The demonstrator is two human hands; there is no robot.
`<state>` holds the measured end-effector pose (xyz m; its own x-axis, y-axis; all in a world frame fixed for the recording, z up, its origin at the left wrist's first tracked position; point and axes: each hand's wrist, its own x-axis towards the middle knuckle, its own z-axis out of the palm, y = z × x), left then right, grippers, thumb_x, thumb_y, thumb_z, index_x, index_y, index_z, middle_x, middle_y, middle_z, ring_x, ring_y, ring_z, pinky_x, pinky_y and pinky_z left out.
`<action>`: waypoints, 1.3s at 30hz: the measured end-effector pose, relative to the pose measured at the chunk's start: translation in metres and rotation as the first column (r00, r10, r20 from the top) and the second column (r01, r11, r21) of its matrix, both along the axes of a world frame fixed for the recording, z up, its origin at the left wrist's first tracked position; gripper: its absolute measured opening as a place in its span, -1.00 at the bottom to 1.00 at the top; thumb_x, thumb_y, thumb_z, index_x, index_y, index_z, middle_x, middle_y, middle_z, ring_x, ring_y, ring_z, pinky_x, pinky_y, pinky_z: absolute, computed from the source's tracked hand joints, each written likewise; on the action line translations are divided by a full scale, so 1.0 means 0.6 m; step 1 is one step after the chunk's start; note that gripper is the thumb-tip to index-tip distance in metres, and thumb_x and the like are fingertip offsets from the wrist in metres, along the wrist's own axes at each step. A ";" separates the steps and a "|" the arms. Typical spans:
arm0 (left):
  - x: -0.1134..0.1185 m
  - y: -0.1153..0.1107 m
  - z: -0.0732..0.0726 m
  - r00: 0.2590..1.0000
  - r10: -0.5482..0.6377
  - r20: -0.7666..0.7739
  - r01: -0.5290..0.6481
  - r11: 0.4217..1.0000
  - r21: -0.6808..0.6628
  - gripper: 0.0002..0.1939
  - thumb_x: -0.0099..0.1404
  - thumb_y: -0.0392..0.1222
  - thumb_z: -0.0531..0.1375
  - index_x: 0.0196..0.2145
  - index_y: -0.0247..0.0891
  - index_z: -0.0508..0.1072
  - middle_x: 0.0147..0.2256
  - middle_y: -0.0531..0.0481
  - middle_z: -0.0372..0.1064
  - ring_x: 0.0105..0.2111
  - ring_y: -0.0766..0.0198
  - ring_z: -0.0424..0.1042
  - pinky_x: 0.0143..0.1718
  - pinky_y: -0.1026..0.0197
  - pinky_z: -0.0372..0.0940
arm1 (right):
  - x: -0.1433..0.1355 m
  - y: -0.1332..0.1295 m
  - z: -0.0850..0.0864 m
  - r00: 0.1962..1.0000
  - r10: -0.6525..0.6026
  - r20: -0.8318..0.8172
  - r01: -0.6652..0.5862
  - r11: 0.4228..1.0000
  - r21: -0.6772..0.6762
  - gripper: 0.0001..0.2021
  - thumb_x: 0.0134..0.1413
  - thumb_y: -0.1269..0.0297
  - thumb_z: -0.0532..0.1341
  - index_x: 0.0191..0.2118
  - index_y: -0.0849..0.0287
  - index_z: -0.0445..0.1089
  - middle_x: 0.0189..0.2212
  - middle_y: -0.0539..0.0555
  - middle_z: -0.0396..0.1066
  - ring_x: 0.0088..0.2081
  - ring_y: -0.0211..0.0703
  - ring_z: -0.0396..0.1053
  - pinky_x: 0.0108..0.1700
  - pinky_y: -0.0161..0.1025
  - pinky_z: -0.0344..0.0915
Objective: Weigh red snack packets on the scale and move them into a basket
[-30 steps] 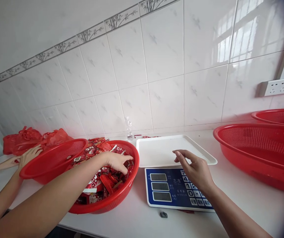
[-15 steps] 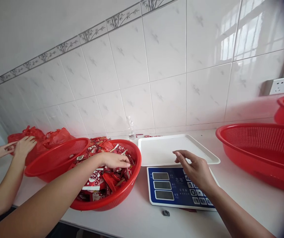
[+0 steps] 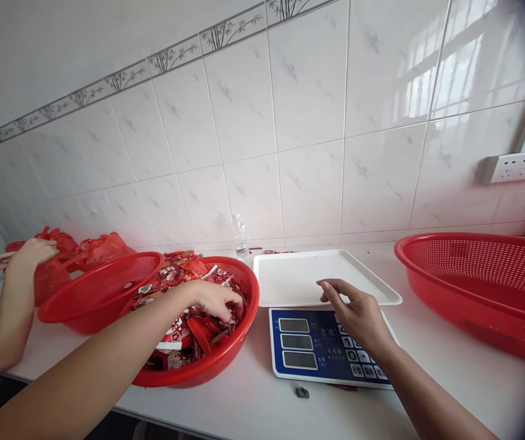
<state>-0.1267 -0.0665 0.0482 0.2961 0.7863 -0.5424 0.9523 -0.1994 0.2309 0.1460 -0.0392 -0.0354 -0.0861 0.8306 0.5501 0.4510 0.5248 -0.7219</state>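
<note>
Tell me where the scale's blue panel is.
In the head view, the blue panel lies low, just right of centre, in front of the white tray and right of the heaped red basket.

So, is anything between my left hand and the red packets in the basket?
Nothing visible: your left hand is inside the basket, down among the red packets. Whether it grips one, I can't tell.

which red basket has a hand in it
The middle basket, beside the scale: the left hand is among its packets. The left basket and right basket have none inside.

Packets (image 3: 173,338) glossy plastic; tray (image 3: 290,278) smooth, white plastic.
</note>
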 end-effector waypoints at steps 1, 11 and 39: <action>-0.008 -0.001 -0.002 1.000 0.011 0.020 -0.011 1.000 0.005 -0.61 -0.03 -0.28 0.12 -0.18 -0.12 0.41 -0.20 0.07 0.41 -0.29 0.23 0.39 -0.36 0.30 0.26 | 0.000 0.000 0.000 1.000 0.002 -0.002 -0.002 1.000 -0.003 -0.54 0.05 -0.14 -0.03 -0.35 0.14 0.40 -0.49 0.07 0.45 -0.46 -0.14 0.40 -0.44 -0.28 0.29; -0.008 -0.024 -0.021 0.999 0.006 0.040 -0.009 0.996 0.084 -0.58 0.04 -0.19 0.15 -0.08 -0.13 0.35 -0.13 0.02 0.40 -0.21 0.20 0.39 -0.23 0.26 0.26 | -0.001 -0.001 0.001 1.000 0.009 -0.002 -0.009 1.000 0.005 -0.56 0.04 -0.14 -0.01 -0.37 0.11 0.40 -0.51 0.06 0.45 -0.52 -0.17 0.37 -0.52 -0.30 0.27; -0.033 0.018 -0.039 0.973 0.139 0.183 -0.193 0.927 0.321 -0.33 0.17 -0.06 0.12 0.21 -0.14 0.04 0.13 -0.07 0.16 0.10 0.10 0.16 0.04 0.17 0.10 | 0.000 0.003 -0.005 0.999 0.042 -0.033 -0.041 0.999 0.027 -0.61 0.11 -0.04 0.00 -0.34 0.15 0.40 -0.50 0.07 0.42 -0.43 -0.16 0.38 -0.50 -0.33 0.29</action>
